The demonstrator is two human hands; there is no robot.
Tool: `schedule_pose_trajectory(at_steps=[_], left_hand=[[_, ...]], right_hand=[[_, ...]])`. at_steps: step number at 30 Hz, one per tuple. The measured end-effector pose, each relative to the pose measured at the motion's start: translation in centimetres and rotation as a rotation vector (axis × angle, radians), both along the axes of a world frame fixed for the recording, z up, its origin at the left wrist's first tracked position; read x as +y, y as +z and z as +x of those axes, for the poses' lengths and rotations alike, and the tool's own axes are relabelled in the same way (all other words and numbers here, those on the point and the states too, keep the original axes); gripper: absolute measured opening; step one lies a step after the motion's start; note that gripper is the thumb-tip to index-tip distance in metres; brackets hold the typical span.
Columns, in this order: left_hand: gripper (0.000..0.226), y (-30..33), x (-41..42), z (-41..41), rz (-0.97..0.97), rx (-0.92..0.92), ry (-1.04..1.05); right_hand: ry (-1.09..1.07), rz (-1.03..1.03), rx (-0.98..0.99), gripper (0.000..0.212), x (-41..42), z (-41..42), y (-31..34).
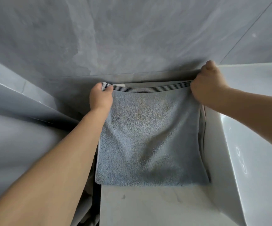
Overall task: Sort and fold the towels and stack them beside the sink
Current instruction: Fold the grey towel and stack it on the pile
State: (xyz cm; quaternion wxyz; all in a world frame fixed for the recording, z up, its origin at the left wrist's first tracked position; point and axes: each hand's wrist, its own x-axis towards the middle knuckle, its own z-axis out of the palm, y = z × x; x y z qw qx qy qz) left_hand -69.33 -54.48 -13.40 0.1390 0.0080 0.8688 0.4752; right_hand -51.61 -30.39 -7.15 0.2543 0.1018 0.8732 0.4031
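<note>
Blue towel (148, 136) lies flat on the surface (148, 206) beside the sink (254, 144). My left hand (100, 97) and right hand (205, 85) each pinch 1 far corner, fingers clamped along the striped edge; the fold comes toward me.

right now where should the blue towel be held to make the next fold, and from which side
Probably at the two far corners of the blue towel, along the striped hem by the wall. The left hand and right hand already pinch those corners from above. The towel lies flat on the counter beside the sink, so the far edge can be drawn toward the near edge.
</note>
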Motion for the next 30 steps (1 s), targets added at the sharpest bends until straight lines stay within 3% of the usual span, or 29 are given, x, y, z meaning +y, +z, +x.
schedule_pose_trajectory(at_steps=[9,11,13,14,15,17,18,19,21,23,24,26,28,30], left_hand=[[0.02,-0.5,2.8,2.0,0.048,0.117,0.245],[0.023,-0.5,3.3,2.2,0.028,0.103,0.268],[0.031,-0.4,3.9,2.4,-0.012,0.056,0.301],[0.033,-0.4,4.1,2.4,-0.038,0.035,0.305],[0.034,-0.4,4.1,2.2,-0.062,0.03,0.291],[0.033,-0.3,3.8,1.8,-0.127,0.067,0.213],[0.033,0.0,3.5,1.8,-0.173,0.114,0.159],[0.033,0.3,3.1,2.0,-0.239,0.207,0.102],[0.036,1.0,2.3,3.1,-0.4,0.562,-0.036],[0.031,1.4,2.5,4.3,-0.369,0.831,-0.209],[0.026,1.4,3.1,4.7,-0.323,0.848,-0.316],[0.016,1.3,4.6,5.4,-0.321,0.74,-0.521],[0.016,1.0,6.2,5.8,-0.445,0.616,-0.667],[0.023,0.6,7.2,6.0,-0.578,0.558,-0.74]], right_hand=[[0.012,0.022,-0.094,0.018,0.8,-0.9,-0.1],[-0.014,0.091,-0.155,0.031,0.3,-0.9,-0.5],[-0.113,-0.041,-0.197,0.064,0.4,-0.9,-0.4],[-0.012,-0.08,-0.196,0.075,0.8,-1.4,-0.7],[0.001,-0.051,-0.241,0.067,0.7,-1.6,-0.6],[-0.066,0.034,-0.208,0.031,-0.1,-1.6,0.4],[-0.084,0.019,-0.148,0.023,-0.5,-1.5,0.8],[-0.144,0.014,-0.129,0.022,-1.0,-1.2,1.5],[-0.107,-0.03,0.005,0.023,-0.9,-0.1,0.7],[-0.04,-0.075,0.17,0.023,-2.0,1.0,0.2],[0.032,-0.119,0.253,0.019,-2.5,1.6,0.1],[-0.029,-0.399,0.228,0.006,-4.0,3.2,0.2],[-0.126,-0.549,-0.001,0.01,-5.3,4.7,0.3],[-0.108,-0.48,-0.188,0.012,-6.9,6.0,0.5]])
